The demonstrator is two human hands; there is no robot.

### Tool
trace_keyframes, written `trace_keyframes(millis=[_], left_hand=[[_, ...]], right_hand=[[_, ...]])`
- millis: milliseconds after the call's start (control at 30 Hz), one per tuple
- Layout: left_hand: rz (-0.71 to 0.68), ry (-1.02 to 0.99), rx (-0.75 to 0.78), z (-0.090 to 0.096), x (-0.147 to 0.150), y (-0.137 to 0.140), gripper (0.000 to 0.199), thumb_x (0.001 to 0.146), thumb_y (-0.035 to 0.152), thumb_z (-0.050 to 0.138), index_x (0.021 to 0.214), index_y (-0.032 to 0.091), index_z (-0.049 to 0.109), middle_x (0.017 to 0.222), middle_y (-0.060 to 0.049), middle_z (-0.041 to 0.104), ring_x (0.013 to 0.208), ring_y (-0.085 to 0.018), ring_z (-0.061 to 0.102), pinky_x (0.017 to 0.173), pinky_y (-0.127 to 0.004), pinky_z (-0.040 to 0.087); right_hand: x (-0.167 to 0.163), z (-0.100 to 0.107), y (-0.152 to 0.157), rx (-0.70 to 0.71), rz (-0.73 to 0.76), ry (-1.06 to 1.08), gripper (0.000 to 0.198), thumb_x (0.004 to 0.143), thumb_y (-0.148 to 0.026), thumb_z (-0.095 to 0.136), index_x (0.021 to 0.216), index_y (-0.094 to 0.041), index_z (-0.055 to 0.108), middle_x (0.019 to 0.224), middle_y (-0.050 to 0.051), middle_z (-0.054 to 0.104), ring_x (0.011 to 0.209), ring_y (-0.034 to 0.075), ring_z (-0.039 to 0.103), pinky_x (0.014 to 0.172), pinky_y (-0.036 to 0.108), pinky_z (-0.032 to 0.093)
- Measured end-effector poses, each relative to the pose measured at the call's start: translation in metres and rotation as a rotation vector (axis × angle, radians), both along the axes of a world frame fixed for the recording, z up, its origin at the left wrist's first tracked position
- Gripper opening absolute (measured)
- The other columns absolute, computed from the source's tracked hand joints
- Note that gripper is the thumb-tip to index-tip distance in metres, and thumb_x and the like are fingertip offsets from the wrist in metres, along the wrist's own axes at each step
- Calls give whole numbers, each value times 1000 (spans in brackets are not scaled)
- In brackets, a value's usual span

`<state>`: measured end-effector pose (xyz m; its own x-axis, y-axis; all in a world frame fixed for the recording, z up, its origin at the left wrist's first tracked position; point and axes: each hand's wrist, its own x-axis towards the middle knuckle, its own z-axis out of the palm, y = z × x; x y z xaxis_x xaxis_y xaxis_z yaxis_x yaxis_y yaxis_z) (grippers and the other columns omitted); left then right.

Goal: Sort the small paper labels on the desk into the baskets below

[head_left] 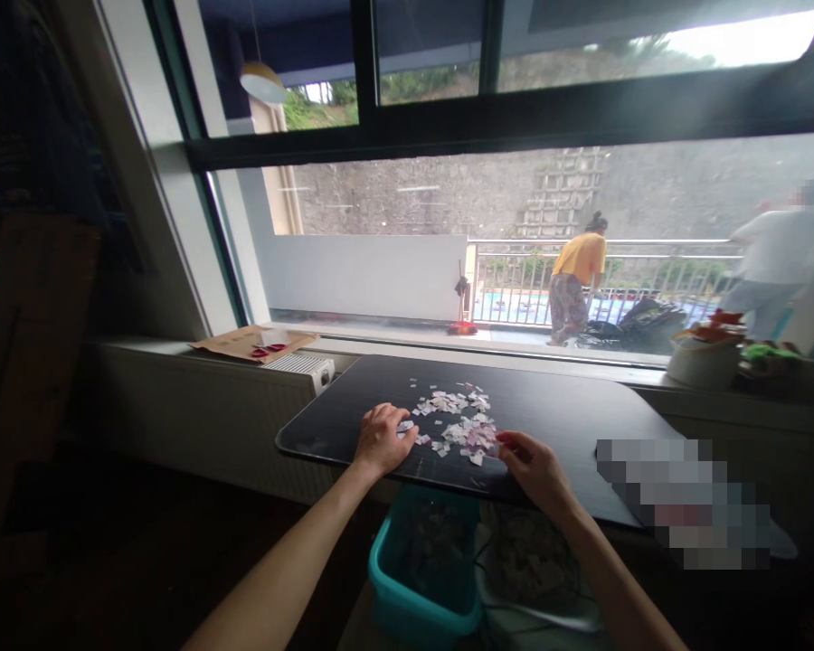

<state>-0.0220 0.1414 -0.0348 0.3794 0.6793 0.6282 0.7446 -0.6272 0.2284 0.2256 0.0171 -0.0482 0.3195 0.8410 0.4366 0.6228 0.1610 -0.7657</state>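
Small paper scraps point(471, 432), whitish with some pinkish ones, lie in loose heaps on the black tabletop point(556, 398). At the left of the heaps rests my left hand point(380, 441), its fingers bent and the thumb held apart, with a few scraps beside the fingertips. My right hand point(533, 463) is at the right edge of the nearer heap. Its thumb and forefinger come together by the pinkish scraps; whether a scrap is between them is too small to tell.
Below the table's front edge stand a turquoise basket point(424, 579) and a pale bin point(533, 579), both holding scraps. Red-handled scissors point(269, 349) lie on cardboard point(234, 344) at the left sill. A blurred-out item point(685, 506) covers the table's right corner. Two people are beyond the window.
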Motion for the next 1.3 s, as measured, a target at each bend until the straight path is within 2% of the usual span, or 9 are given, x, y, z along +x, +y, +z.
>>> trace_keyframes(millis=[167, 333, 533, 800, 1100, 1300], left_hand=[[1, -3, -7, 0, 0, 0, 20, 76, 35, 55, 89, 24, 64, 97, -6, 65, 106, -27, 53, 93, -41, 40], [-2, -13, 1, -1, 0, 1, 21, 76, 36, 54, 89, 23, 64, 96, -6, 65, 105, -27, 54, 91, -40, 41], [-4, -8, -1, -1, -1, 1, 22, 77, 36, 53, 90, 21, 64, 97, -6, 65, 105, -27, 53, 92, -41, 40], [1, -2, 1, -2, -1, 2, 23, 77, 36, 55, 90, 20, 64, 98, -7, 65, 105, -27, 53, 91, -40, 40], [1, -1, 10, -4, -1, 2, 21, 77, 35, 55, 90, 20, 64, 95, -6, 64, 103, -26, 54, 90, -40, 40], [-2, -3, 7, -4, 0, 4, 21, 77, 35, 55, 89, 20, 64, 95, -7, 64, 102, -26, 54, 90, -40, 40]], right_hand=[[-1, 3, -6, 12, 4, 48, 31, 73, -37, 57, 91, -17, 72, 69, 3, 70, 59, 16, 60, 59, 27, 47], [-3, 7, -10, -38, 94, 34, 28, 74, -32, 55, 91, -16, 71, 72, 3, 70, 63, 17, 62, 60, 26, 47], [1, 4, -8, -18, -92, 59, 25, 71, -29, 52, 87, -18, 69, 83, 5, 72, 77, 21, 65, 72, 31, 49], [-4, 6, -10, -22, 159, 79, 29, 74, -35, 58, 90, -15, 71, 71, 4, 69, 61, 16, 61, 58, 26, 47], [-4, 8, -13, -102, 273, 161, 28, 75, -32, 59, 92, -12, 70, 73, 5, 68, 60, 14, 57, 53, 23, 43], [-4, 9, -13, -86, 170, 125, 28, 75, -31, 59, 93, -12, 70, 69, 3, 66, 59, 14, 55, 56, 24, 43]])
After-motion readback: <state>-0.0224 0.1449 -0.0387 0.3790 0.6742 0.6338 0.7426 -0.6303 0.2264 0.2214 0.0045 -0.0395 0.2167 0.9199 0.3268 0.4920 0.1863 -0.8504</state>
